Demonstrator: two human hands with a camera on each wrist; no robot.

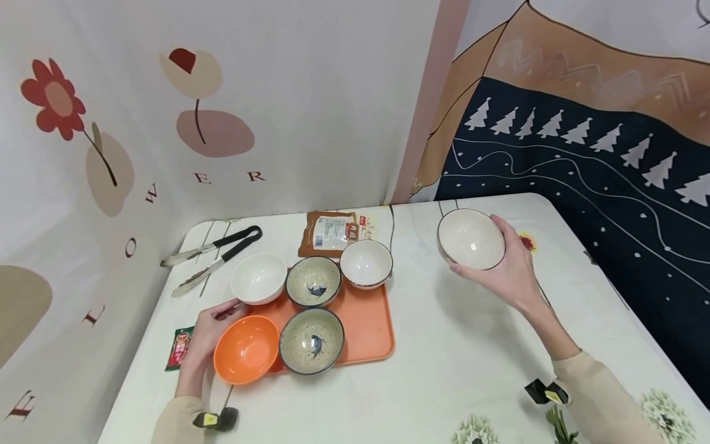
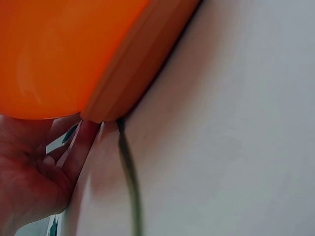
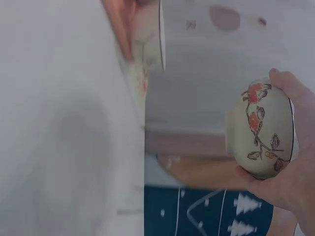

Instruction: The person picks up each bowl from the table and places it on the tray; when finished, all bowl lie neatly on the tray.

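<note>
On the right, my right hand [image 1: 507,265] grips a white bowl [image 1: 473,239] by its sides, thumb and fingers spread around it, raised above the table. Red blossoms and a branch decorate the outside of this bowl [image 3: 266,130] in the right wrist view. My left hand [image 1: 213,330] holds the left edge of the orange tray [image 1: 366,320], between a plain white bowl [image 1: 259,279] and an orange bowl [image 1: 246,349]. Its fingertips are partly hidden by the orange bowl. Two speckled fish bowls [image 1: 313,280] and another white bowl [image 1: 366,264] sit on the tray.
Black-handled tongs [image 1: 222,256] lie at the back left. Behind the tray is a brown food packet [image 1: 330,234], and a small green-red packet [image 1: 179,348] lies left of my left forearm. Printed curtains [image 1: 310,111] stand beyond the table's far edge.
</note>
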